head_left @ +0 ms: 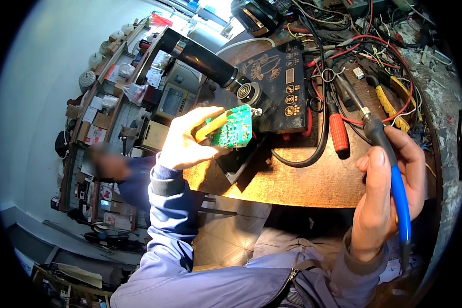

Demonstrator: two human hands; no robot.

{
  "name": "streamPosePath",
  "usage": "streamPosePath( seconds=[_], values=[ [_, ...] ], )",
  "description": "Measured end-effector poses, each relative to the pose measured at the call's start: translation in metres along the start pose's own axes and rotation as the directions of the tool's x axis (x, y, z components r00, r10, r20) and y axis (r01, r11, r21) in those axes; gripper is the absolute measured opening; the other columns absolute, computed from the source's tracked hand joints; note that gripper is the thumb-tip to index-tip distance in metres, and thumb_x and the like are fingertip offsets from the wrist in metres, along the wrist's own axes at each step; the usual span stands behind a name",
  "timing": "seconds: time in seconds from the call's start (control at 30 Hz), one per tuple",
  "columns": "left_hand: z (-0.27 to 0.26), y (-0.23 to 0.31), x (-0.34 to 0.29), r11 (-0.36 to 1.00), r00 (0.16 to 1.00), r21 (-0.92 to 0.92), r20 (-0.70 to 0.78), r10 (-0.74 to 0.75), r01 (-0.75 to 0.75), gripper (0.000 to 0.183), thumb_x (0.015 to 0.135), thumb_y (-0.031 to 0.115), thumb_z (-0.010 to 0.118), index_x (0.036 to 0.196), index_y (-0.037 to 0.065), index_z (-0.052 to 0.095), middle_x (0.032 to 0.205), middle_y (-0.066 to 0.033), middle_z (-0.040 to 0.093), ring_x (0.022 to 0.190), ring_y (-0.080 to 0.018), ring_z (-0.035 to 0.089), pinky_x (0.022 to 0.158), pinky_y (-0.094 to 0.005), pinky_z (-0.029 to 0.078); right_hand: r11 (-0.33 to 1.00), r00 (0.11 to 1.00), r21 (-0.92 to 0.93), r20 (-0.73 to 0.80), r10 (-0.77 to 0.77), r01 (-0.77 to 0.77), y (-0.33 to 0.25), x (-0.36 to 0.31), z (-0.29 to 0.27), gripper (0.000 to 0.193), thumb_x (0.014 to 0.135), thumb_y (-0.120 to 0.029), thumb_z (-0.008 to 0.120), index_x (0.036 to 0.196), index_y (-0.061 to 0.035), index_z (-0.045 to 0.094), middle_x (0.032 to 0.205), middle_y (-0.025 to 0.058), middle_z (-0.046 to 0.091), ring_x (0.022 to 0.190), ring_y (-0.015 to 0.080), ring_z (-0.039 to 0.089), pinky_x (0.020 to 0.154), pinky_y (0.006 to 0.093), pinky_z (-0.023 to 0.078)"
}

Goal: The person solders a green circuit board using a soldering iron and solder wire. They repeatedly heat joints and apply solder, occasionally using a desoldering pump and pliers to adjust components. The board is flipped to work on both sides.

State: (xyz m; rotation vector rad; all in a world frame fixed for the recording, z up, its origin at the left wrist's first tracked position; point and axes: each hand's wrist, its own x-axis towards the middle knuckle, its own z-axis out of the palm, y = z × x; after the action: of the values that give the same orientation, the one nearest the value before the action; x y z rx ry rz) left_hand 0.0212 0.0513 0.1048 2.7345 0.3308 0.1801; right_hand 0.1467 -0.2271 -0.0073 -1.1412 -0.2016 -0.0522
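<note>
My left hand [187,137] is raised over the near left edge of the bench, its fingers and thumb closed on the edges of a green circuit board [233,126]. The board is tilted, and small metal parts stick out at its far right corner. A yellow strip shows between my fingers and the board; I cannot tell what it is. In my right hand [382,197] is a soldering iron [401,203] with a blue handle and dark grip, its shaft slanting up and left over the bench. It is apart from the board.
A black induction cooktop [277,84] lies behind the board, with a thick black tube [203,59] reaching over it. To its right are a red-handled screwdriver [338,131], yellow-handled pliers [387,105] and tangled cables. A person [131,174] is at the left near shelves [100,97].
</note>
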Motion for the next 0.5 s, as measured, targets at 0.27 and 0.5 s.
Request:
streamPosePath(
  seconds=[0.27,0.5],
  values=[
    [-0.012,-0.013,0.009,0.983,0.986,0.081,0.042,0.164,-0.167,0.070,0.060,0.025,0.091,0.118,-0.003,0.063,0.108,-0.0163,0.069,0.097,-0.0227,0.067,0.088,-0.0330,0.053,0.987,0.991,-0.085,-0.015,-0.135,0.133,0.008,-0.007,0.005,0.025,0.093,-0.011,0.064,0.113,0.0048,0.059,0.094,0.0048,0.064,0.075,0.0038,0.051,0.067,0.0184,0.041],
    [-0.011,-0.016,0.008,0.987,0.987,-0.047,0.035,0.154,-0.152,0.069,0.060,0.018,0.091,0.119,-0.003,0.063,0.107,-0.0111,0.068,0.099,-0.0160,0.063,0.091,-0.0301,0.051,0.966,0.973,-0.125,-0.010,-0.231,0.228,0.016,-0.009,0.011,0.024,0.093,-0.013,0.066,0.109,0.0036,0.061,0.078,0.0006,0.060,0.062,0.0026,0.049,0.057,0.0173,0.039]
  ],
)
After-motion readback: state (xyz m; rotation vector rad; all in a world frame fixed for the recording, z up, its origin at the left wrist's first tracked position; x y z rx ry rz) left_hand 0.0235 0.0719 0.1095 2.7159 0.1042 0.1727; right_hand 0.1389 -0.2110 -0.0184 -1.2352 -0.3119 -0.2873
